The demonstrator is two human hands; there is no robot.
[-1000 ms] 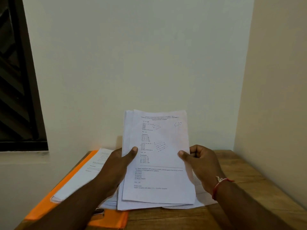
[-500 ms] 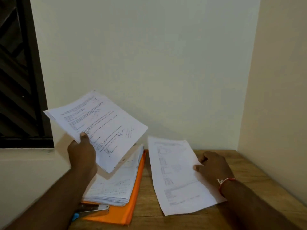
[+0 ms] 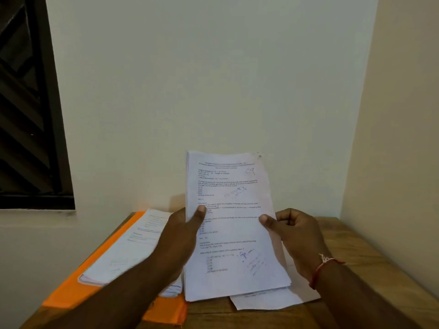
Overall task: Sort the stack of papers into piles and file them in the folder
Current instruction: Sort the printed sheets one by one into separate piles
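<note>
I hold a thin stack of printed papers point(image 3: 231, 224) tilted up over the table, its top sheet marked "C9" in pen. My left hand point(image 3: 183, 236) grips its left edge, thumb on the front. My right hand point(image 3: 292, 233) pinches its right edge, thumb on the page. An orange folder point(image 3: 69, 295) lies on the left of the table with a pile of papers point(image 3: 128, 248) on it. A single sheet point(image 3: 268, 300) lies flat on the table under the held stack.
The wooden table point(image 3: 356, 257) stands in a corner, with white walls behind and to the right. A dark window point(image 3: 26, 103) is at the left. A red thread bracelet is on my right wrist.
Half a second ago my left hand held papers up at the left and my right hand rested on a sheet on the table. Now both hands hold a stack at the centre.
</note>
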